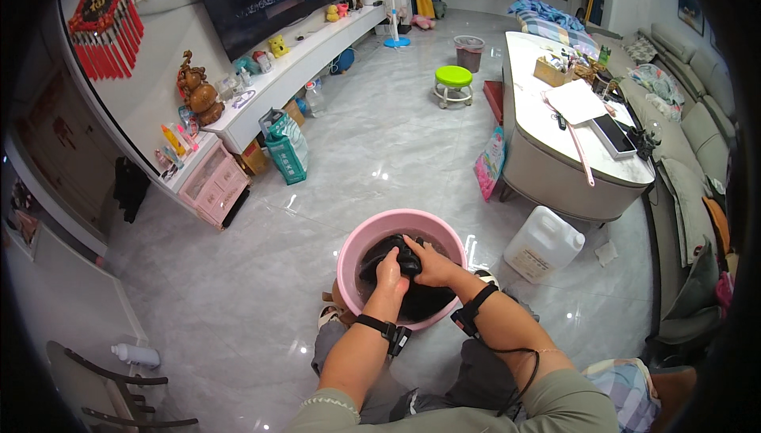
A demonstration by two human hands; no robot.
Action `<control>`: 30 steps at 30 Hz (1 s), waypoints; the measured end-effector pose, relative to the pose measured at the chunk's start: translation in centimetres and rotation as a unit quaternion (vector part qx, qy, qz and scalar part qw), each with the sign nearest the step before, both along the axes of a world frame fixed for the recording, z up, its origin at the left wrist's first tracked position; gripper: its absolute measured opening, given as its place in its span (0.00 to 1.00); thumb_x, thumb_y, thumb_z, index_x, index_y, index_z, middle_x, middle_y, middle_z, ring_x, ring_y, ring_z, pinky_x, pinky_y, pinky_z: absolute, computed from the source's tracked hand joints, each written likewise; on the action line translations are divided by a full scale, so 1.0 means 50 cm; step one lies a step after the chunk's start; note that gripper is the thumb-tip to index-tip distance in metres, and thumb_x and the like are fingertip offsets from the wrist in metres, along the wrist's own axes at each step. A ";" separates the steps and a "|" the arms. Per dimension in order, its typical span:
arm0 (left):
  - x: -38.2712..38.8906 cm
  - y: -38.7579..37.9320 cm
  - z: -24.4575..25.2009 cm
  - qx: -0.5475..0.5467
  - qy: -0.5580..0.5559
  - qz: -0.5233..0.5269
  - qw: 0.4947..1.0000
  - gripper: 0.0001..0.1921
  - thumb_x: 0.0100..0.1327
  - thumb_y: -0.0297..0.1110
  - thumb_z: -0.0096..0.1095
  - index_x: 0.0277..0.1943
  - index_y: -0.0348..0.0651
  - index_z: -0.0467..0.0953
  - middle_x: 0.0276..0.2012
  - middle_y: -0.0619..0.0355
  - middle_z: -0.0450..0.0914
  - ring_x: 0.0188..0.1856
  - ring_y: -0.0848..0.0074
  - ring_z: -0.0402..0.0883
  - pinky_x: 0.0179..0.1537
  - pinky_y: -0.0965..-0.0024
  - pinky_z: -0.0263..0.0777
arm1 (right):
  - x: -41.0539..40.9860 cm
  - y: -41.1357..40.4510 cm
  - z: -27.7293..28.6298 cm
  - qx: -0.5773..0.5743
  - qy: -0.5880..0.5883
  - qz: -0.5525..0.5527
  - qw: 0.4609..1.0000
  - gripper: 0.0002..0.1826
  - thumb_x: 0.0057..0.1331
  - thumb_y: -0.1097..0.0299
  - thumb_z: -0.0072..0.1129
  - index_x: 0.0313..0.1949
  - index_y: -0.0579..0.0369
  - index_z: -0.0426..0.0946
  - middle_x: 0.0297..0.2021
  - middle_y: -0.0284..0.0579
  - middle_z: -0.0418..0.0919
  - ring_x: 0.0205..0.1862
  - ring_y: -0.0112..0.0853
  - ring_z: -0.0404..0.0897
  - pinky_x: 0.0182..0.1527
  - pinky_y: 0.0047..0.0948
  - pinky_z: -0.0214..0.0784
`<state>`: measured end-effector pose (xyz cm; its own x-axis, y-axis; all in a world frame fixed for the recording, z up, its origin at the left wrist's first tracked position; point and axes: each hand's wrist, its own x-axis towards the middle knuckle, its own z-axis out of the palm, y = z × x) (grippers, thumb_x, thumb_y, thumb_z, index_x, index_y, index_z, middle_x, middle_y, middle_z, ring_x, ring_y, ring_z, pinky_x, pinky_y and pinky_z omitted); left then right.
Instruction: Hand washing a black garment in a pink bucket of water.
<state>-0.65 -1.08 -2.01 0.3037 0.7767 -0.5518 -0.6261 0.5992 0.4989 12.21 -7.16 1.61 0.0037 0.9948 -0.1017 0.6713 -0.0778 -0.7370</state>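
Note:
A pink plastic basin (404,219) stands on the floor between my feet, holding murky water and black cloth (425,302). Over the basin, my left hand (390,272) grips a bunched, wet part of the black cloth from the left. My right hand (429,263) holds the same bunch from the right, its fingers across the top. The two hands are close together. Black straps with small devices are worn on both forearms. Part of the cloth lies in the water below my hands.
A white plastic jug (544,245) stands right of the basin, near the curved coffee table (565,159). Farther off are a green-topped stool (453,77), a waste bin (469,55) and a teal bag (286,150). A white bottle (136,355) lies by a chair at lower left.

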 end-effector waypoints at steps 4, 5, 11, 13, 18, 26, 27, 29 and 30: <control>-0.023 0.010 0.003 0.005 -0.024 -0.038 0.999 0.17 0.76 0.38 0.57 0.61 0.37 0.75 0.56 0.49 0.81 0.57 0.60 0.81 0.60 0.54 0.77 | -0.027 0.015 0.016 0.188 0.040 -0.128 0.973 0.28 0.54 0.86 0.53 0.52 0.51 0.86 0.53 0.56 0.82 0.57 0.50 0.81 0.60 0.41 0.72; -0.036 0.012 0.003 -0.006 -0.026 -0.062 0.998 0.18 0.77 0.40 0.57 0.61 0.39 0.76 0.56 0.50 0.82 0.57 0.59 0.81 0.60 0.53 0.77 | -0.045 0.018 0.031 0.188 0.044 -0.122 0.974 0.28 0.54 0.86 0.53 0.52 0.51 0.86 0.53 0.56 0.82 0.57 0.50 0.81 0.60 0.41 0.72; -0.063 0.020 -0.002 -0.008 -0.091 -0.147 0.985 0.31 0.69 0.65 0.58 0.56 0.43 0.81 0.53 0.51 0.84 0.55 0.57 0.82 0.59 0.51 0.76 | -0.086 -0.032 0.103 0.090 0.145 0.011 0.985 0.23 0.51 0.78 0.55 0.48 0.58 0.86 0.49 0.55 0.86 0.54 0.44 0.83 0.62 0.37 0.71; -0.047 0.025 -0.025 -0.022 -0.082 -0.142 0.986 0.28 0.71 0.59 0.58 0.56 0.41 0.80 0.53 0.50 0.83 0.56 0.59 0.82 0.59 0.53 0.76 | -0.080 -0.046 0.100 0.090 0.143 0.005 0.986 0.22 0.55 0.68 0.61 0.51 0.55 0.84 0.48 0.56 0.84 0.52 0.47 0.83 0.61 0.40 0.72; -0.157 0.070 -0.158 0.208 -0.281 -0.169 0.922 0.25 0.72 0.53 0.59 0.57 0.39 0.80 0.54 0.50 0.83 0.56 0.60 0.81 0.60 0.55 0.75 | -0.207 -0.024 0.106 0.126 0.017 -0.030 0.991 0.24 0.63 0.45 0.65 0.49 0.48 0.84 0.44 0.54 0.81 0.48 0.53 0.83 0.51 0.45 0.76; -0.039 0.014 -0.044 -0.013 0.051 -0.054 0.997 0.23 0.73 0.48 0.59 0.60 0.38 0.78 0.55 0.47 0.82 0.58 0.59 0.80 0.60 0.56 0.75 | -0.103 0.022 0.009 0.113 0.109 -0.155 0.975 0.18 0.66 0.55 0.61 0.41 0.58 0.83 0.37 0.60 0.85 0.40 0.52 0.85 0.45 0.44 0.75; -0.061 0.024 -0.060 0.017 0.051 -0.035 0.998 0.25 0.73 0.51 0.58 0.59 0.37 0.78 0.54 0.46 0.82 0.57 0.58 0.80 0.59 0.56 0.75 | -0.124 0.017 0.003 0.122 0.130 -0.113 0.977 0.17 0.66 0.55 0.61 0.41 0.58 0.83 0.36 0.60 0.84 0.39 0.51 0.85 0.45 0.43 0.75; -0.061 0.030 -0.020 -0.052 0.013 -0.096 0.994 0.24 0.74 0.53 0.55 0.55 0.39 0.80 0.52 0.48 0.83 0.52 0.58 0.82 0.56 0.55 0.76 | -0.138 -0.022 0.026 0.073 0.129 -0.083 0.985 0.16 0.64 0.58 0.61 0.40 0.60 0.82 0.34 0.60 0.83 0.38 0.49 0.84 0.46 0.41 0.75; -0.056 0.025 -0.013 -0.038 -0.001 -0.108 0.993 0.23 0.74 0.53 0.54 0.54 0.40 0.80 0.51 0.50 0.83 0.50 0.59 0.83 0.55 0.55 0.77 | -0.131 -0.025 0.022 0.075 0.130 -0.085 0.985 0.16 0.64 0.58 0.61 0.41 0.60 0.82 0.34 0.60 0.83 0.38 0.50 0.84 0.46 0.41 0.75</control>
<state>-3.44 0.19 -2.65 0.4597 0.6491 -0.6061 -0.4795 0.7559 0.4458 5.64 -8.39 2.71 0.1646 0.9860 0.0267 0.4449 -0.0501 -0.8942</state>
